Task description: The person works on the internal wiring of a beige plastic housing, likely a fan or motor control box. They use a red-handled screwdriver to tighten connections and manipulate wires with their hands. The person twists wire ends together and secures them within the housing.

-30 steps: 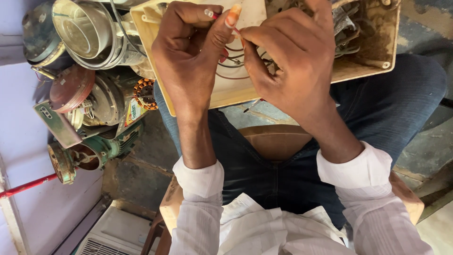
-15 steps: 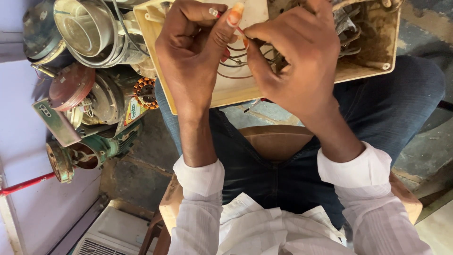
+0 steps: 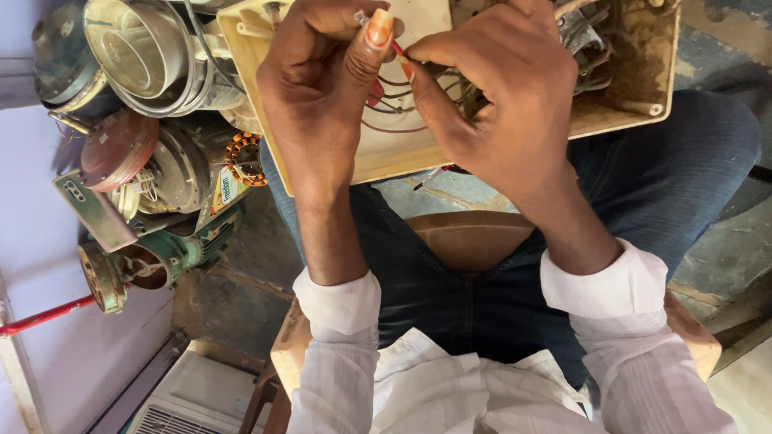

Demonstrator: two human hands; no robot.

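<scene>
- On the floor at far left lies a heap of old motor parts [image 3: 153, 161]: I count at least four or five round housings, among them one green motor body [image 3: 173, 253], one copper-wound stator [image 3: 244, 158] and a stack of shiny metal casings [image 3: 145, 56]. The exact number is hard to tell, since they overlap.
- One red pipe [image 3: 40, 317] runs along the pale wall at lower left.
- The left hand [image 3: 322, 96] sits a touch lower and closer than a second ago; its thumb and forefinger pinch the end of a thin red wire [image 3: 396, 48], a narrow grip.
- One cream plastic housing [image 3: 386, 153] rests on the person's lap, open side up, with several dark wire loops inside; three or four show between the hands.
- The right hand [image 3: 498, 96] has closed in since then, fingertips now meeting the left hand's at the same wire end, also pinched narrow. The wire work looks to be in its fine stage, judged from that.
- Two hands, two white cuffs, one wooden stool [image 3: 474, 237] beneath.
</scene>
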